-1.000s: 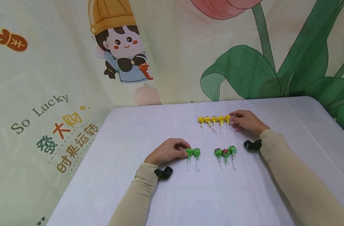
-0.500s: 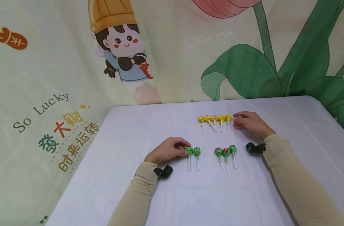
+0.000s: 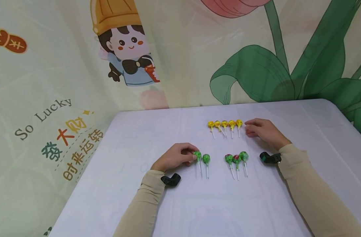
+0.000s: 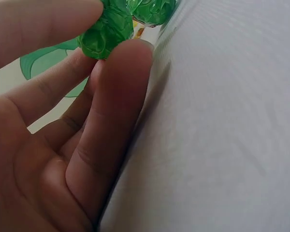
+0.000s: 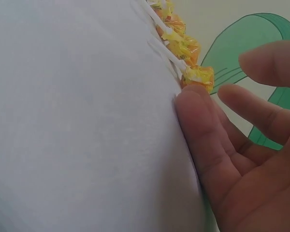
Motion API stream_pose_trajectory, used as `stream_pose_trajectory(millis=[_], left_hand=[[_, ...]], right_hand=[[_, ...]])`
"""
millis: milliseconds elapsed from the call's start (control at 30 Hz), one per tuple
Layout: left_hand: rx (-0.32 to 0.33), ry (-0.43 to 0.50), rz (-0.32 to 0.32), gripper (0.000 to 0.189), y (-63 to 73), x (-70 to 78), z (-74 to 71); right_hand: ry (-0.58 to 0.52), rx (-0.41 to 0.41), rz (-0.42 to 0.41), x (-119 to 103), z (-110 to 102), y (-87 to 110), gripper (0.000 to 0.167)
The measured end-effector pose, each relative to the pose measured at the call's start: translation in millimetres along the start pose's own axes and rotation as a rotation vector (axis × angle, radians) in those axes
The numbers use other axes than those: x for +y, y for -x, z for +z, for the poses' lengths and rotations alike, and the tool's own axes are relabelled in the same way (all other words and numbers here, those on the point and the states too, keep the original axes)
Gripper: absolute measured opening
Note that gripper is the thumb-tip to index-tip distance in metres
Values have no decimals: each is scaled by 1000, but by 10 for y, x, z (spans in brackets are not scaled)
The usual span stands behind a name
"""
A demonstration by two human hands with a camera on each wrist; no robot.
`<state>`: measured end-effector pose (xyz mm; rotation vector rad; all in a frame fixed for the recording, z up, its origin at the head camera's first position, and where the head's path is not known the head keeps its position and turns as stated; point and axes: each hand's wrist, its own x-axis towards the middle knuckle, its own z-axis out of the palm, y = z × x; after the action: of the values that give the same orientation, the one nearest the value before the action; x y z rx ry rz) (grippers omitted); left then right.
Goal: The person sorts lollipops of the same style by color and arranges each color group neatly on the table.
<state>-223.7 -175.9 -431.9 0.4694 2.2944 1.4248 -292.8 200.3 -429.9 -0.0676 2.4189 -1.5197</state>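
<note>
My left hand point(image 3: 175, 157) pinches the green candy head of a lollipop point(image 3: 197, 154) between thumb and finger. Its white stick slants down and to the right, with a faint shadow beside it. In the left wrist view, the green wrapper point(image 4: 106, 36) shows between the fingertips. Just right of it lies another green lollipop point(image 3: 206, 159). My right hand point(image 3: 264, 131) rests at the far side, fingers loosely bent and holding nothing. Close to its fingertips is the end yellow lollipop point(image 3: 239, 123) of a row of several; its yellow wrapper point(image 5: 199, 76) also appears in the right wrist view.
Three lollipops with green and partly red wrappers, the middle one point(image 3: 236, 159) among them, lie together right of the green pair. All are on a white-covered table point(image 3: 227, 204). A printed cloth backdrop point(image 3: 186, 65) stands behind its far edge.
My right hand has drawn back a little to the right from the yellow row. The lollipop in my left hand has shifted, its stick now tilting, while that hand stays nearly in place.
</note>
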Motion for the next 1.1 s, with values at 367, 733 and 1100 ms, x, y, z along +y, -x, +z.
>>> stream_pose_trajectory(millis=[367,733,1100], left_hand=[[10,143,40,27,6,-24,-30],[33,276,65,31,26,-51,-69],[43,272,50,30,-12,-62,-54]], right_hand=[[111,-34,-35,-71,-9,182,47],[135,-75,-57,-29,21,254,47],[170,-67,-97,36,53,335,40]])
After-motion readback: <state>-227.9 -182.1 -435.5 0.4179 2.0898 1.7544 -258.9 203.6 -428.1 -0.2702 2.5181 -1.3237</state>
